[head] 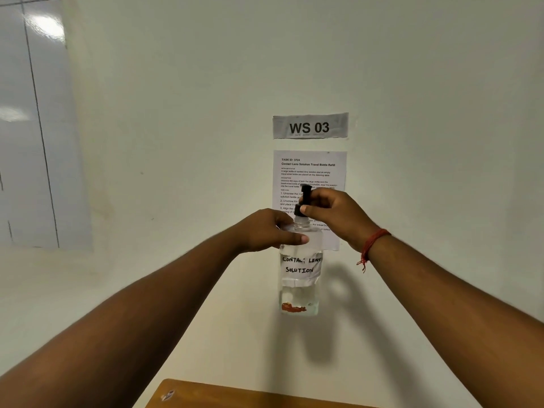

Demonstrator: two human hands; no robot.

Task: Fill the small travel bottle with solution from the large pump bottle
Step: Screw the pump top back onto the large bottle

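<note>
While the clear pump bottle (299,269) is held up in the air before the wall, its shoulder is gripped by the left hand (266,231), and the black pump head (304,198) is pinched at its collar by the right hand (335,214). One bottle is seen, hand-labelled "CONTACT LENS SOLUTION", with liquid low inside. One red thread (371,245) is worn on the right wrist. Two papers are fixed to the pale wall (176,142): a "WS 03" sign (310,126) and a task sheet (312,172). One wooden tabletop (235,396) is seen below.

Clear pump bottle (299,269): black pump (304,198), white label (black handwriting). Right of it, red wrist thread (371,245). Below, orange-brown table (265,396).
</note>
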